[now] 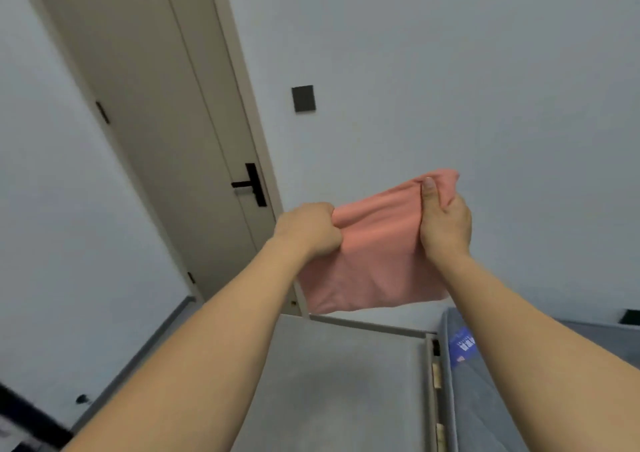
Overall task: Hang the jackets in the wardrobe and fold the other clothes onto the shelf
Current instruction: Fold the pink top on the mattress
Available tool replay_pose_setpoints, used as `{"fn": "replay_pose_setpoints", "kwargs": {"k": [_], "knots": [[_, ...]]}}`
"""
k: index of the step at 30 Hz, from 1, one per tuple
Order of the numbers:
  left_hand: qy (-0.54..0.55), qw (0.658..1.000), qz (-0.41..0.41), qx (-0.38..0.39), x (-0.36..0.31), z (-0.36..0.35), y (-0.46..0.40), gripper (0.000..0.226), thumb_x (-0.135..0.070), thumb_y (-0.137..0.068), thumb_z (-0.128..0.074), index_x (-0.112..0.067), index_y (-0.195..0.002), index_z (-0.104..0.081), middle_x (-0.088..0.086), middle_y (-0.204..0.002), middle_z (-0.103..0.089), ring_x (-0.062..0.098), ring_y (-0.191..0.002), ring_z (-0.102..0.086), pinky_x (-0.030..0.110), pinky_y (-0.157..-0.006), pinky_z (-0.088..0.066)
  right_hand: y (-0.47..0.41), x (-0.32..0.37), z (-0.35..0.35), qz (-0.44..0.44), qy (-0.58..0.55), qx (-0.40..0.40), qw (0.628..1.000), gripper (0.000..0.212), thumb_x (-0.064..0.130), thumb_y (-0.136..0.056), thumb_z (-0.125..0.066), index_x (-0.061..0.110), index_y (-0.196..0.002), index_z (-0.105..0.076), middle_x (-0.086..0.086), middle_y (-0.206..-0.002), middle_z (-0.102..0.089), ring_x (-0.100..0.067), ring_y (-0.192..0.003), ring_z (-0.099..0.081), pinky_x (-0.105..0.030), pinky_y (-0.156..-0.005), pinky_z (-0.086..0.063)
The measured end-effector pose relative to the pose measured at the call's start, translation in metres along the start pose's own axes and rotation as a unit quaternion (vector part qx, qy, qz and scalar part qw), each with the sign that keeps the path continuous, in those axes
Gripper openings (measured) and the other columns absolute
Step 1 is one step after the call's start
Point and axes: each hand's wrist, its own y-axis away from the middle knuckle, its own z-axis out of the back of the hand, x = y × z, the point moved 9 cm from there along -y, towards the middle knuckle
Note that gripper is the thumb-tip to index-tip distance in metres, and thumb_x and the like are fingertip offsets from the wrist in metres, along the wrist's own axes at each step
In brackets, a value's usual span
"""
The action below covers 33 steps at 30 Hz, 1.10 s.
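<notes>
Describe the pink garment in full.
The pink garment is plain salmon-pink, soft knit-looking cloth, folded or bunched so its type cannot be told. It hangs in the air before a pale wall, above a grey surface. The left hand grips its left top edge; the right hand pinches its right top corner, thumb up.

Two bare, sleeveless forearms

Left hand (308,228) and right hand (445,221) hold a folded pink garment (375,257) up near the door (156,112).

A plain salmon-pink garment (374,254), a beige door (166,112) with black handle (254,184), pale grey walls (450,71).
</notes>
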Motion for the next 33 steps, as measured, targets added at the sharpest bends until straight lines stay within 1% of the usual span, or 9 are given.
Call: {"fn": "replay_pose_setpoints", "kwargs": {"k": [4,6,11,14,18,22,26,30,33], "knots": [[-0.037,0.995,0.087,-0.03,0.085,0.048,0.092,0.018,-0.021,-0.075,-0.047,-0.025,-0.092,-0.053,0.006,-0.105,-0.065,0.03,-0.085,-0.055,0.033,-0.069,-0.039,0.075,0.051,-0.073,0.013,-0.046,0.077,0.996,0.06,0.062,-0.095,-0.041,0.007,-0.107,-0.063,-0.014,-0.105,-0.066,-0.033,-0.1,-0.06,-0.032,-0.079,-0.041],[-0.054,0.988,0.136,-0.039,0.127,0.073,0.139,0.014,-0.02,-0.075,-0.047,-0.026,-0.087,-0.05,0.005,-0.102,-0.064,0.028,-0.081,-0.051,0.033,-0.068,-0.039,0.118,0.078,-0.108,0.007,-0.063,0.12,0.991,0.059,0.063,-0.094,-0.041,0.008,-0.102,-0.061,-0.009,-0.097,-0.063,-0.032,-0.097,-0.06,-0.032,-0.078,-0.041],[-0.073,0.962,0.257,-0.059,0.223,0.128,0.259,0.027,-0.019,-0.073,-0.047,-0.023,-0.098,-0.057,0.003,-0.104,-0.065,0.029,-0.087,-0.056,0.033,-0.07,-0.043,0.23,0.153,-0.187,0.02,-0.106,0.232,0.967,0.06,0.067,-0.092,-0.04,0.01,-0.1,-0.06,-0.004,-0.094,-0.062,-0.029,-0.092,-0.058,-0.035,-0.077,-0.043],[-0.099,0.942,0.308,-0.087,0.268,0.16,0.334,0.018,-0.019,-0.076,-0.048,-0.024,-0.092,-0.051,0.004,-0.104,-0.064,0.026,-0.081,-0.049,0.032,-0.067,-0.036,0.3,0.202,-0.221,0.049,-0.128,0.288,0.948,0.056,0.065,-0.093,-0.041,0.014,-0.101,-0.062,-0.001,-0.092,-0.062,-0.027,-0.089,-0.059,-0.032,-0.074,-0.04],[-0.135,0.906,0.382,-0.12,0.318,0.206,0.438,0.022,-0.021,-0.077,-0.049,-0.025,-0.098,-0.054,0.006,-0.108,-0.064,0.031,-0.09,-0.058,0.033,-0.071,-0.037,0.403,0.262,-0.253,0.064,-0.166,0.367,0.913,0.057,0.065,-0.093,-0.039,0.015,-0.104,-0.064,-0.003,-0.1,-0.067,-0.025,-0.094,-0.062,-0.036,-0.081,-0.047],[-0.162,0.869,0.445,-0.141,0.368,0.245,0.537,0.018,-0.023,-0.075,-0.048,-0.026,-0.092,-0.05,0.006,-0.105,-0.064,0.031,-0.094,-0.061,0.034,-0.07,-0.04,0.504,0.32,-0.28,0.077,-0.213,0.422,0.878,0.046,0.064,-0.093,-0.041,0.024,-0.093,-0.063,0.005,-0.088,-0.064,-0.023,-0.089,-0.061,-0.034,-0.077,-0.045],[-0.183,0.833,0.497,-0.156,0.41,0.279,0.625,0.014,-0.023,-0.074,-0.047,-0.025,-0.087,-0.046,0.005,-0.101,-0.064,0.028,-0.081,-0.054,0.037,-0.071,-0.042,0.597,0.36,-0.309,0.063,-0.233,0.478,0.845,0.053,0.066,-0.093,-0.04,0.017,-0.098,-0.059,0.005,-0.089,-0.062,-0.024,-0.089,-0.061,-0.036,-0.079,-0.046],[-0.239,0.792,0.535,-0.17,0.445,0.312,0.688,0.013,-0.021,-0.078,-0.048,-0.023,-0.091,-0.044,0.008,-0.105,-0.065,0.032,-0.095,-0.06,0.038,-0.077,-0.035,0.676,0.4,-0.341,0.052,-0.218,0.531,0.817,0.062,0.062,-0.096,-0.036,0.007,-0.116,-0.058,-0.009,-0.115,-0.063,-0.031,-0.107,-0.058,-0.041,-0.094,-0.046],[-0.291,0.755,0.559,-0.183,0.476,0.334,0.717,0.012,-0.02,-0.081,-0.048,-0.022,-0.091,-0.041,0.007,-0.105,-0.065,0.03,-0.099,-0.057,0.04,-0.085,-0.035,0.721,0.426,-0.374,0.029,-0.204,0.577,0.791,0.054,0.054,-0.098,-0.033,0.01,-0.121,-0.055,-0.006,-0.11,-0.056,-0.029,-0.103,-0.053,-0.036,-0.087,-0.04]]}}
